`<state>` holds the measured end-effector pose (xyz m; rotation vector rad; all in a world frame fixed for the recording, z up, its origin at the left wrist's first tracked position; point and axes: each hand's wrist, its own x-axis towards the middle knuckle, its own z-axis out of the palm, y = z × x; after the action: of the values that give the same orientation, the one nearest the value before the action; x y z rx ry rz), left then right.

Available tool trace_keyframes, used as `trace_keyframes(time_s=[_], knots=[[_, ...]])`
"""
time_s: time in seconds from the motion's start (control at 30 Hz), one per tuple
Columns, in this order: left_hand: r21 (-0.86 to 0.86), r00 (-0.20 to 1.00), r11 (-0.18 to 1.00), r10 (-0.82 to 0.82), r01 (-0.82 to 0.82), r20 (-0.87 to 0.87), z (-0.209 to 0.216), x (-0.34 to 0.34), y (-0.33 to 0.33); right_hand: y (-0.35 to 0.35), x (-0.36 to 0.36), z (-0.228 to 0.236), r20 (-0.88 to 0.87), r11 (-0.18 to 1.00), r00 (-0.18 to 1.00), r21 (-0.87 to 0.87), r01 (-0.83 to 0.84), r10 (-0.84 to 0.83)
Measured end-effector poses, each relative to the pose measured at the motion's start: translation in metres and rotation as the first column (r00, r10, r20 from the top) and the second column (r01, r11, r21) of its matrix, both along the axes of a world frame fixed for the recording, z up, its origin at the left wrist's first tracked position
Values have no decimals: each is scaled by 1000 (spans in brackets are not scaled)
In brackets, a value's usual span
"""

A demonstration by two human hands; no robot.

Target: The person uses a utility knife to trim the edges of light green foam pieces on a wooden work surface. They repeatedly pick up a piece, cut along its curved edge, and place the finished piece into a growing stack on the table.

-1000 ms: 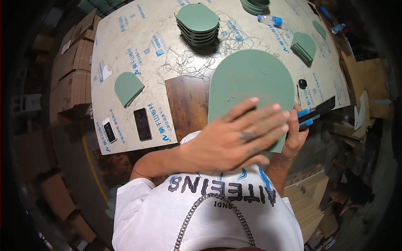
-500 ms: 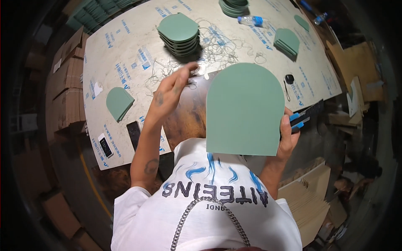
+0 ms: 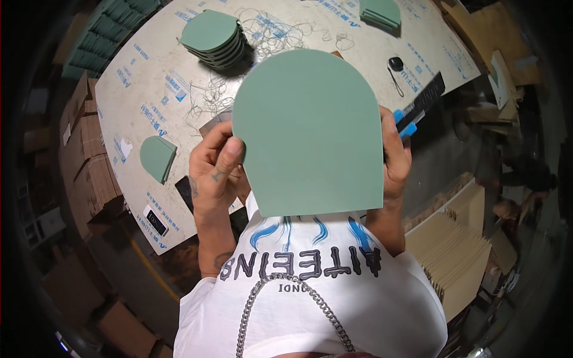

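Note:
An arch-shaped, pale green flat panel is held up in front of my chest, its rounded end away from me and its straight edge toward me. My left hand is closed on its left edge, thumb at the rim. My right hand grips the right edge, its fingers partly hidden. Just beyond the right hand is a black tool with blue parts. Past the panel, a tall stack of similar green pieces stands on the table.
A small green stack and a phone lie on the left. More green pieces and a black fob with a strap are at far right. Loose string litters the table. Cardboard stacks and tan sheets flank me.
My left hand has come from beside the far stack to the panel's left edge and closed on it. The panel looks larger and sits further left. The whole view has shifted.

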<state>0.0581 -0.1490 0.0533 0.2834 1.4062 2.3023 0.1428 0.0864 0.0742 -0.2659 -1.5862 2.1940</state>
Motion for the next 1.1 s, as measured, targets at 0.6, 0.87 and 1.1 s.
trace_keyframes(time_s=[0.6, 0.87, 1.1], knots=[[-34, 969, 996, 89, -83, 232, -14, -5, 26, -12, -8, 1, 65, 995, 993, -31, -96, 98], [955, 748, 242, -663, 170, 35, -81, -37, 53, -21, -9, 7, 25, 960, 961, -59, -272, 274], [804, 854, 592, -395, -45, 338, -6, -21, 47, 8, -6, -19, 122, 968, 970, -162, -191, 212]])
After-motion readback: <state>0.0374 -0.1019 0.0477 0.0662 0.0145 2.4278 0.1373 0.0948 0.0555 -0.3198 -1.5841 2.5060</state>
